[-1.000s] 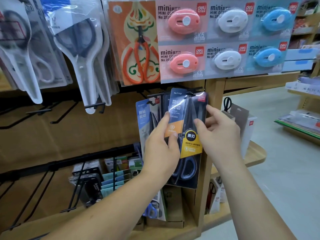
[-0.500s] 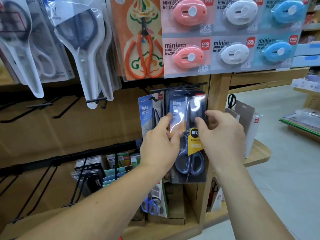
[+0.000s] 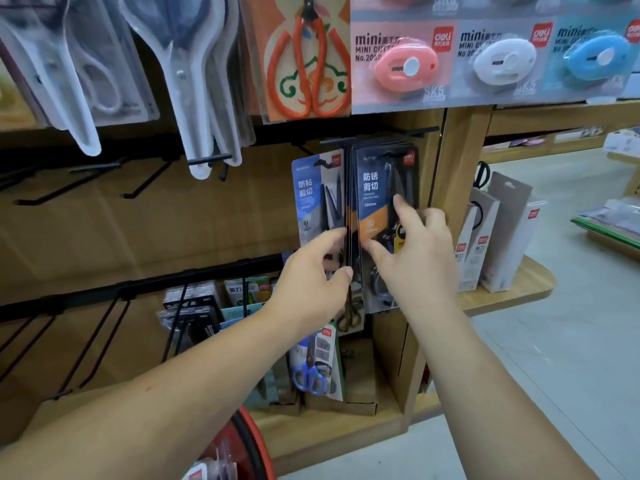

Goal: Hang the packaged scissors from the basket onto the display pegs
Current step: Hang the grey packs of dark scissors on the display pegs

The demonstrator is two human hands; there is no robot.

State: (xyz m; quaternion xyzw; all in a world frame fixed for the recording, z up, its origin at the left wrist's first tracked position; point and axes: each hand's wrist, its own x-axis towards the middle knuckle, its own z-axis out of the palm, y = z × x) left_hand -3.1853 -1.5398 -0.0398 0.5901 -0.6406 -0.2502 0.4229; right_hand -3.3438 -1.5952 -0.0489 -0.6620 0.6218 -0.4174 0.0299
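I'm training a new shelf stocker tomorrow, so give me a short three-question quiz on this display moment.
1. True or false: the dark scissors pack with the orange band hangs right of the blue-carded scissors pack.
2. Which colour is the oval plastic mini cutter hanging immediately right of the orange-handled scissors on the orange card? A pink, B white, C blue.
3. Fill in: the ___ hand spans the dark pack's front, thumb near its left edge.
Key: 1 true; 2 A, pink; 3 right hand.
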